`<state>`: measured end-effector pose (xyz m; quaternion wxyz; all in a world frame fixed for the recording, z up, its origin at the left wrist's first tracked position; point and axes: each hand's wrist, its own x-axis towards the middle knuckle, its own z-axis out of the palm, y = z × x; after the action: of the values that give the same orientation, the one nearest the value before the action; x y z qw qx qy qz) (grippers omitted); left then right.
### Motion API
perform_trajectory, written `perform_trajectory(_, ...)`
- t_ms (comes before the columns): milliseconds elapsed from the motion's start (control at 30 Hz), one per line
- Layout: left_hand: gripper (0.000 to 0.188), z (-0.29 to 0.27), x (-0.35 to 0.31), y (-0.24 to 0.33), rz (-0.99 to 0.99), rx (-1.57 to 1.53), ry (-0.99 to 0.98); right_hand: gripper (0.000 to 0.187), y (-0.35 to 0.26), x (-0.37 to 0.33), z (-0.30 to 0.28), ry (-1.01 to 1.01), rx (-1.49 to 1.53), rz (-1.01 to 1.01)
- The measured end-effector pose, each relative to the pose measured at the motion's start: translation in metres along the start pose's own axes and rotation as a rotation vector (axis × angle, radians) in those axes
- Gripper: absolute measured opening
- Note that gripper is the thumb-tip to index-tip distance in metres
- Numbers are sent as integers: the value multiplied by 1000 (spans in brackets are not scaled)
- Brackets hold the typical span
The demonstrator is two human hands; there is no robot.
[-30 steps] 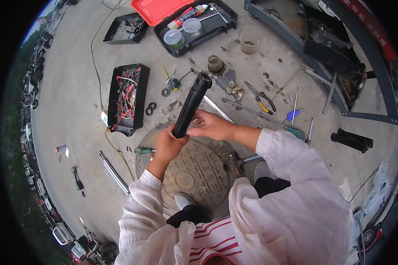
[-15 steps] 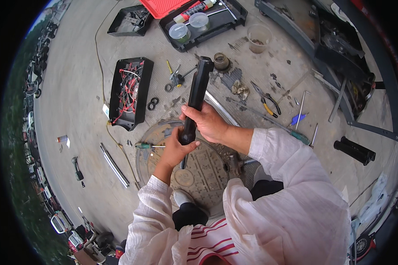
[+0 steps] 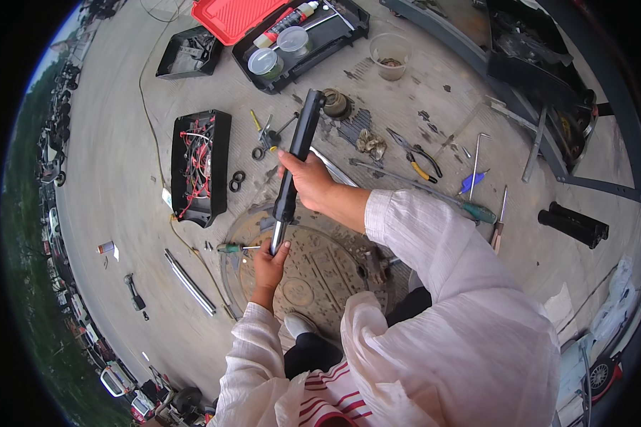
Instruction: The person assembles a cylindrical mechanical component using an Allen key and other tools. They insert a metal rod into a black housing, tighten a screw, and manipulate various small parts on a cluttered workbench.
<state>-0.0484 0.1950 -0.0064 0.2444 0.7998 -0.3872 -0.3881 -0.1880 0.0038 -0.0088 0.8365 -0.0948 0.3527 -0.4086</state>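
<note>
A black fork leg [image 3: 303, 139] with a shiny metal tube sticking out of its lower end slants up and away in front of me. My right hand [image 3: 310, 179] is wrapped round the black outer part. Lower down, my left hand [image 3: 270, 265] grips the shiny tube [image 3: 278, 237] near its end, with the thumb along it. Beneath lies a round manhole cover [image 3: 324, 263]. A green-handled screwdriver [image 3: 231, 248] rests beside my left hand. Two black rings [image 3: 236, 181] lie left of the fork leg, and an open jar [image 3: 336, 104] stands by its top.
A black box of red wires [image 3: 201, 167] stands at left. Behind are an open toolbox [image 3: 320, 53] and a clear plastic cup [image 3: 390, 57]. Pliers [image 3: 415, 156], a long screwdriver [image 3: 481, 212] and black tubes [image 3: 573, 226] lie right. Chrome tubes [image 3: 190, 282] lie at left.
My left hand has slid down off the black part onto the shiny tube, and more of that tube now shows. The fork leg has shifted slightly left; my right hand still holds it.
</note>
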Motion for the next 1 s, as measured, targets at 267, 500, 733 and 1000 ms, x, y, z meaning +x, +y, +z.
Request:
perform_trajectory(267, 31, -22, 20, 3, -5, 73, -70, 30, 6, 26, 2, 98, 43, -20)
perform_trajectory(500, 36, -54, 16, 28, 31, 242, -72, 25, -4, 19, 10, 77, 117, 53)
perform_trajectory(733, 40, -78, 10, 91, 12, 379, -95, 31, -11, 25, 13, 34, 193, 136)
perform_trajectory(1000, 41, -99, 13, 125, 18, 503, -119, 32, -11, 34, 18, -2, 220, 139)
